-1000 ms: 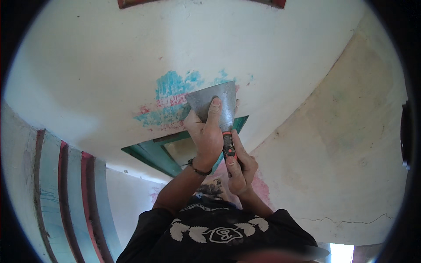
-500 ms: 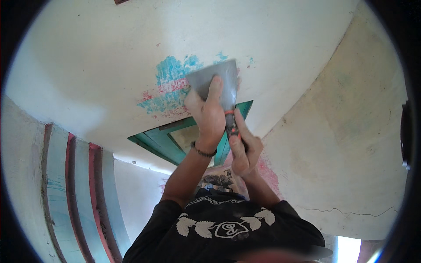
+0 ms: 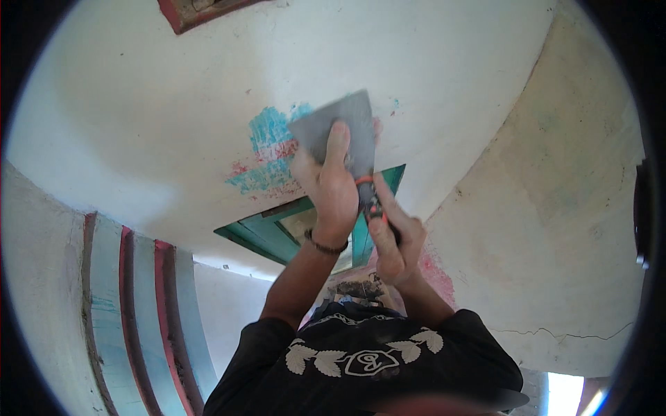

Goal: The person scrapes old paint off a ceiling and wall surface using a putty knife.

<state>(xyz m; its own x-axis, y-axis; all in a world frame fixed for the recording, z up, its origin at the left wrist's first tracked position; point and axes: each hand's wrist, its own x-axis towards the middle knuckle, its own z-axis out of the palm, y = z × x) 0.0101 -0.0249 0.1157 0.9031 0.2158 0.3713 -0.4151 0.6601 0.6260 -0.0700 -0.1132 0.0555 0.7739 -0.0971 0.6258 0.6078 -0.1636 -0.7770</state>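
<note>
A wide putty knife with a grey metal blade point(image 3: 359, 118) and a black-and-red handle point(image 3: 368, 197) is held up in both hands. My left hand point(image 3: 336, 197), with a dark beaded bracelet at its wrist, pinches the blade, thumb laid on its face and fingers behind it. Around the handle my right hand point(image 3: 397, 246) is closed. Behind the tool is a white wall point(image 3: 173, 104) with rough patches of blue paint point(image 3: 269, 128) and reddish paint point(image 3: 276, 152). Whether the blade's edge touches the wall I cannot tell.
Below the patches sits a green frame point(image 3: 257, 239). At the left stand pale blue panels point(image 3: 143, 284) with dark red edges. A red-edged frame point(image 3: 208, 10) shows at the top. The right wall point(image 3: 562, 263) bears a long crack, above a bright opening point(image 3: 563, 394).
The view has shifted, bringing more of the red-edged frame in at the top. Both hands keep their grip on the putty knife, and its blade sits slightly further left.
</note>
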